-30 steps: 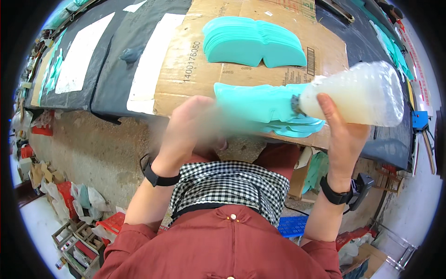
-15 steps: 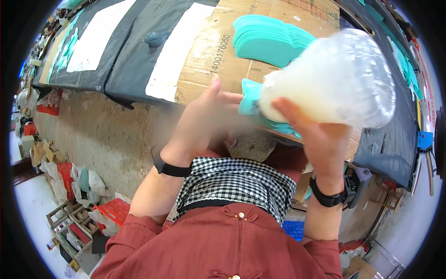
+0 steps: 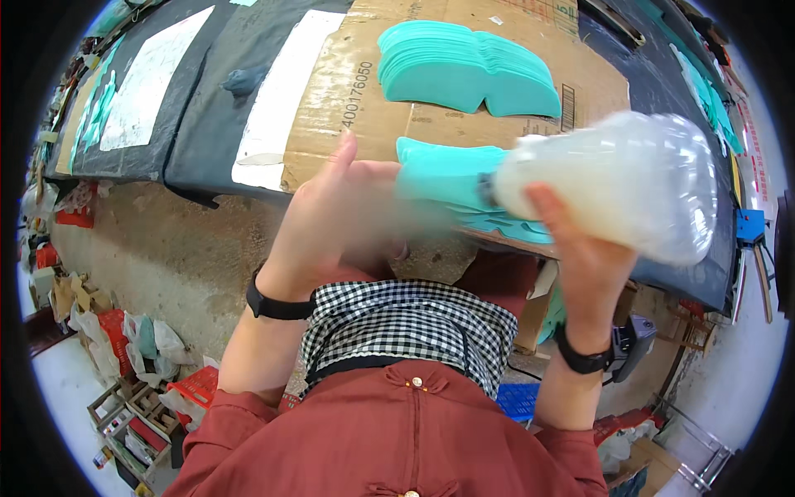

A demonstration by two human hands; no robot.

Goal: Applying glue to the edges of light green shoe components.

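In my right hand (image 3: 590,257) is a translucent whitish plastic bottle (image 3: 580,182), tilted sideways, its clear crinkled base to the right. The dark tip at its mouth meets the near stack of turquoise cut sheets (image 3: 447,170), fanned out at the cardboard's front edge. My left hand (image 3: 327,211) is open beside that stack's left end, thumb pointing up and the index finger stretched toward the sheets. Blur smears the other fingers, and whether they touch the stack is unclear. Farther back lies a taller stack of turquoise notched pieces (image 3: 472,74).
Flattened cardboard (image 3: 339,124) covers part of the dark-covered table (image 3: 207,124). White sheets (image 3: 157,91) and a dark crumpled lump (image 3: 242,81) lie to the left. On the floor at lower left are a red crate (image 3: 195,385) and plastic bags (image 3: 166,340). A blue clamp-like piece (image 3: 750,225) is at far right.
The bottle has come down and slightly right, now lying flatter, and more of the near turquoise stack shows. My left hand appears farther left. The whole view has also shifted somewhat.
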